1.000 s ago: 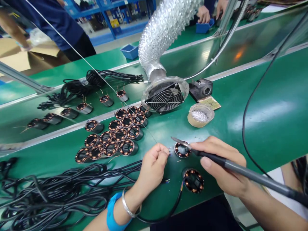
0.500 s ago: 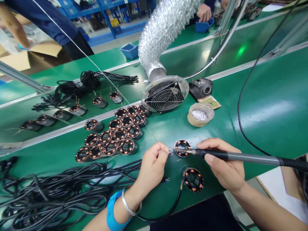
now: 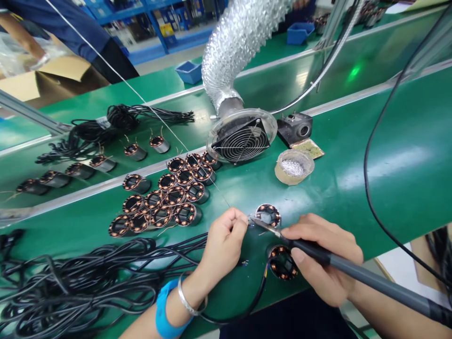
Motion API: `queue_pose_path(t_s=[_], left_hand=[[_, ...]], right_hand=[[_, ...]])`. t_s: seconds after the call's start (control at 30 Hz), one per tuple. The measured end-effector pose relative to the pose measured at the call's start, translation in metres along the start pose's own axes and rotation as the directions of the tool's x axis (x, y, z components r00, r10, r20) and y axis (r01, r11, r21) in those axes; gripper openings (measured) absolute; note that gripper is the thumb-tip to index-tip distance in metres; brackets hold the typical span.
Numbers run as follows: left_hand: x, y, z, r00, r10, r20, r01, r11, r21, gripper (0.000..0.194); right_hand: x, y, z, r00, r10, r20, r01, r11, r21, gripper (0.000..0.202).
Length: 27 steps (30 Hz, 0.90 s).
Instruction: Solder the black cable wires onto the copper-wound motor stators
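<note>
The soldering iron point(image 3: 356, 270) is metal-tipped, the tabletop point(image 3: 335, 188) smooth and glossy.

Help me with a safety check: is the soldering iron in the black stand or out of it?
Out: the right hand holds the soldering iron, its tip near the left hand, away from the black stand.

L grip point(image 3: 225, 242) & R grip point(image 3: 328, 281) both bare-fingered, forearms point(image 3: 384, 315) uncovered too. L wrist point(image 3: 197, 288), lower ctr-left of frame: wide bright-blue band point(image 3: 165, 308), w/ slim silver-col. bangle point(image 3: 184, 301) just to its right, rounded, shiny. Dk. clothing point(image 3: 289, 318), approx. navy/black, at bottom ctr betw. the arms.
</note>
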State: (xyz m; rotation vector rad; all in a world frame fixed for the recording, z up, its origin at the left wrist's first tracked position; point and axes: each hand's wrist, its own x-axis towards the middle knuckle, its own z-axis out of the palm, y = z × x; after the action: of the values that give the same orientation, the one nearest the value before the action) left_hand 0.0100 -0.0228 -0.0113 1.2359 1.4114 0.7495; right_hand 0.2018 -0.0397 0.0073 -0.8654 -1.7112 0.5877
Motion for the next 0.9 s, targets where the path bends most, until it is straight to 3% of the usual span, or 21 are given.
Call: queue_pose_path(t_s=[0.27, 0.63, 0.77, 0.9], left_hand=[[-0.002, -0.001, 0.0, 1.0, 0.0, 0.006, 0.0, 1.0, 0.008, 0.025], [0.0, 0.0, 0.0, 1.0, -0.001, 0.01, 0.001, 1.0, 0.004, 0.025], [0.001, 0.0, 0.0, 1.0, 0.002, 0.019, -0.001, 1.0, -0.009, 0.025], [0.0, -0.001, -0.002, 0.998, 0.023, 0.059, -0.023, 1.0, -0.001, 0.026]], right_hand=[[0.004, -0.003, -0.013, 0.999, 0.025, 0.04, -0.023, 0.999, -0.035, 0.029], [0.008, -0.005, -0.012, 1.0, -0.002, 0.0, 0.002, 0.999, -0.043, 0.03], [0.007, 0.001, -0.006, 0.998, -0.046, -0.038, 0.045, 0.998, -0.032, 0.035], [0.003, 0.012, 0.008, 0.999, -0.011, -0.035, 0.008, 0.998, -0.061, 0.043]])
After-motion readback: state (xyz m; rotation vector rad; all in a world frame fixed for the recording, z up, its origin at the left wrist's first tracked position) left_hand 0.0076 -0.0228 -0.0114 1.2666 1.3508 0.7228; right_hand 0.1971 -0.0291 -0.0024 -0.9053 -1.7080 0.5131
